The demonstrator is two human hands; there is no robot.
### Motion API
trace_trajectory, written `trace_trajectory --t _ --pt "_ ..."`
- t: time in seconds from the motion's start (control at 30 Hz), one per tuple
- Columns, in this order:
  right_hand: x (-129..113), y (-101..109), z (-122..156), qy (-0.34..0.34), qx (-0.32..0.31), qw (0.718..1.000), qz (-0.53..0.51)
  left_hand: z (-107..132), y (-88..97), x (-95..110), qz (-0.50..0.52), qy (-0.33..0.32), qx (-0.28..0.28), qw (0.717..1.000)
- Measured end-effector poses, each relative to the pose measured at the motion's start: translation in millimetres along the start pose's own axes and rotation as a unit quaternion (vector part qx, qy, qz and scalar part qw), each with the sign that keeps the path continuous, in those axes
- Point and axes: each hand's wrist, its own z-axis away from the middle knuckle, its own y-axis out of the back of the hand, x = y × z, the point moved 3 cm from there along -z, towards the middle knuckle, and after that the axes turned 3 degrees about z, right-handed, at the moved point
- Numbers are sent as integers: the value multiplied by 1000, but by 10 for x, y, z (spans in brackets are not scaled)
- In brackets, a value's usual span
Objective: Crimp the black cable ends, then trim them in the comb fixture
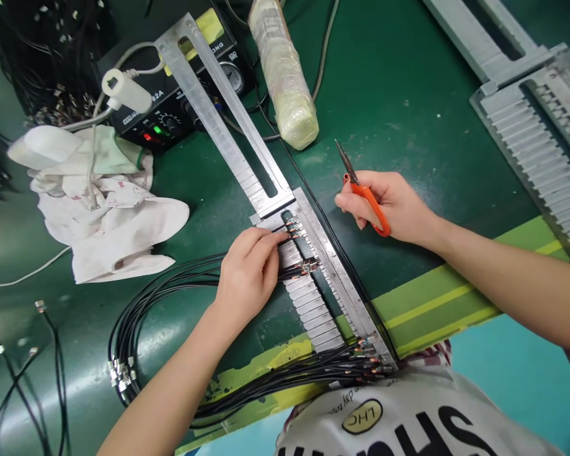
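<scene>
My left hand (247, 272) rests on a slotted metal jig (313, 297), its fingers pinched on thin black cables (161, 288) whose metal-tipped ends lie in the jig's slots. My right hand (392, 206) lies on the green mat to the right of the jig, closed round orange-handled scissors (365, 193) with the blades pointing up and away. More cable ends (365, 358) sit in the slots at the jig's near end.
A black soldering station (180, 95) with lit indicators stands at the back, with a white handpiece (126, 90) and white gloves (104, 209) to its left. A wrapped roll (282, 69) lies behind the jig. Another metal jig (532, 114) is at the far right. Loose cables (23, 373) lie lower left.
</scene>
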Motion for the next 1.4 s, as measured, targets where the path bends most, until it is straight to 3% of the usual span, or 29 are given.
trace_trajectory --t 0.23,0.5,0.67,0.87,1.1,1.23,1.4 --pt "1 -10 -7 11 -1 1000 13 1 -61 2 -46 -28 -29 998" --pt "12 -10 -14 18 -3 1000 8 185 81 35 -69 49 17 996" --pt "-5 -24 -3 9 0 1000 14 284 133 -50 -108 64 -25 992" --pt "-50 -42 16 6 7 1000 22 199 183 -95 -72 50 -77 993" --pt "-43 -31 42 4 -9 1000 27 169 370 34 -3 107 -64 992" --pt "-135 -128 127 10 -15 1000 -22 259 491 148 27 104 -33 994" --pt "-354 -397 316 19 -65 994 -84 423 546 277 34 96 -6 995"
